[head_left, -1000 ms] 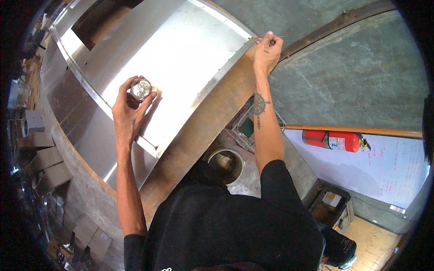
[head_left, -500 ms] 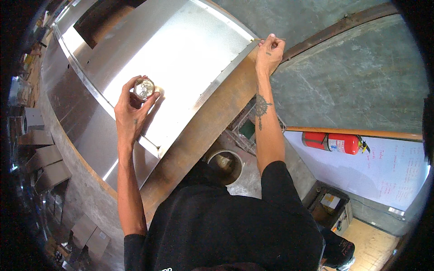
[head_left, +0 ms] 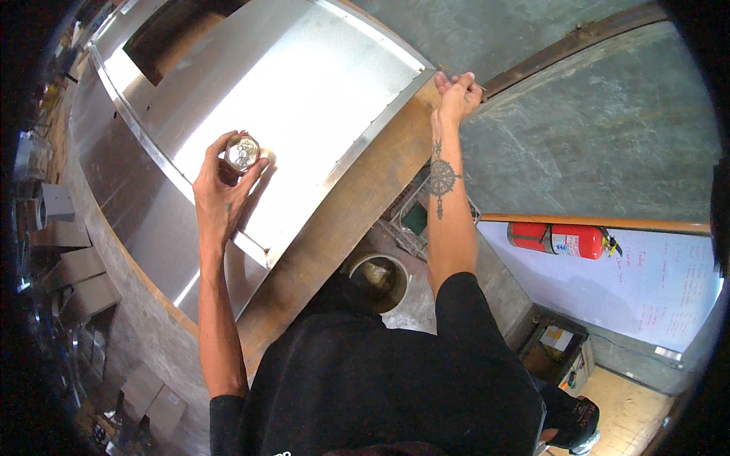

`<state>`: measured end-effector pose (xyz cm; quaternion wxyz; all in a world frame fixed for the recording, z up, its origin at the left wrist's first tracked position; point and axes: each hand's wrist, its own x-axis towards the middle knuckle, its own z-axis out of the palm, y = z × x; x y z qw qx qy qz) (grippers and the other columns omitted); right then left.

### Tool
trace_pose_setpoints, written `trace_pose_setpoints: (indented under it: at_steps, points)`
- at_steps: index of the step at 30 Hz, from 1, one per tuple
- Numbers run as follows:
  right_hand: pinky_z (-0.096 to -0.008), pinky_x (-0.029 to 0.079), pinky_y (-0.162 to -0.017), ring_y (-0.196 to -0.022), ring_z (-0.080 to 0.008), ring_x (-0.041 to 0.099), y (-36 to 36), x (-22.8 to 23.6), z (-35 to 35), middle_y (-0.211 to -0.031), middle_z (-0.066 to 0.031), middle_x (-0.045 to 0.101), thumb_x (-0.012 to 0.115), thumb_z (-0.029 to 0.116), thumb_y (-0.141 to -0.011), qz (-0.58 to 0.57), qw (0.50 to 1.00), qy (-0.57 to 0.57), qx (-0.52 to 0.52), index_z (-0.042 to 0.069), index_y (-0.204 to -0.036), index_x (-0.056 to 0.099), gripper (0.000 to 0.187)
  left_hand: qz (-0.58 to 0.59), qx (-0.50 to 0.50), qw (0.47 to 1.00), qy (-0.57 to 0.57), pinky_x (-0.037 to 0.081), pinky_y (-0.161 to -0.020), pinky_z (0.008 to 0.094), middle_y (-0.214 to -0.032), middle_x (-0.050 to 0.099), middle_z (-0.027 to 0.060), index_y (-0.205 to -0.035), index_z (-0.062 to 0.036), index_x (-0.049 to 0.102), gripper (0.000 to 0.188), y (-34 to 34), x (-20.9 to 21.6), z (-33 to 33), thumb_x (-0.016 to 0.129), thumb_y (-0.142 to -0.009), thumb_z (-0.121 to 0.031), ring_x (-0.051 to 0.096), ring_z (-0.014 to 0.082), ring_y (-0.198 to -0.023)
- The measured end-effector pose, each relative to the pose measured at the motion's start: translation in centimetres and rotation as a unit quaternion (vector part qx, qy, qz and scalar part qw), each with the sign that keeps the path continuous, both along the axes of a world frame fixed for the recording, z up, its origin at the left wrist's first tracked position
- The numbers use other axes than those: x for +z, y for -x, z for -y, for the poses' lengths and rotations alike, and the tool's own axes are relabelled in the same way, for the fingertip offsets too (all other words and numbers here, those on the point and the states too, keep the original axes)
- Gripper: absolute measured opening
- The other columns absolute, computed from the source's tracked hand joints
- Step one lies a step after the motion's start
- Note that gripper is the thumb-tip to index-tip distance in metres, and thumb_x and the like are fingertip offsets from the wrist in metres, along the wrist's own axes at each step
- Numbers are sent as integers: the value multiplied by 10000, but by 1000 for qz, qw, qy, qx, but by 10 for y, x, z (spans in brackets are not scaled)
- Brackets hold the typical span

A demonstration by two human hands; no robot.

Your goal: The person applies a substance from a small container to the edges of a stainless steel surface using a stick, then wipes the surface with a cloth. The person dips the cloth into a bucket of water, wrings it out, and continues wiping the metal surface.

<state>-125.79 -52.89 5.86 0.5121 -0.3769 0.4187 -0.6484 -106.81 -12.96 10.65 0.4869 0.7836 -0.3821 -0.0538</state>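
Over the shiny metal sheet (head_left: 327, 83), the left hand (head_left: 219, 188) has its fingers clamped around a small round silvery object (head_left: 243, 154), held face up; whether it touches the sheet, I cannot tell. Just beside the sheet's far right corner, the right hand (head_left: 458, 100) has its fingers closed on a thin stick (head_left: 483, 90), only partly visible. The sheet lies on a brown counter (head_left: 369, 175), with a round bucket (head_left: 404, 287) just past the counter's near edge

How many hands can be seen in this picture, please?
2: the left hand holds a small round container; the right hand is beside the upper right corner of the metal sheet.
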Motion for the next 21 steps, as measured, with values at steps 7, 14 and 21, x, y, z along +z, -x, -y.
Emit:
trace_pose_setpoints:
  at_steps: [7,14,21]
  points:
    - [-480,715,-863,-949,-381,757,3,-5,4,-1125,-171,544,506,237,-1167,105,992,-63,34,-33,-1225,419,289,21,1,1000,4,659,-733,323,-1176,797,112,-1427,-88,658,606,0,-1,-1,917,-898,-231,756,152,-851]
    - [-534,702,-929,-945,-389,752,3,-6,5,-1036,-143,559,545,187,-1147,130,988,-78,22,-30,-1108,460,236,18,-6,1000,15,675,-757,345,-1184,796,113,-1424,-97,659,621,-1,-4,0,924,-887,-260,784,189,-903]
    - [-531,705,-941,-943,-379,747,3,-9,6,-1018,-137,560,557,171,-1140,140,986,-87,17,-35,-1096,456,234,9,-3,1000,21,680,-766,354,-1211,791,123,-1425,-99,657,615,-1,-6,0,919,-893,-263,789,204,-916]
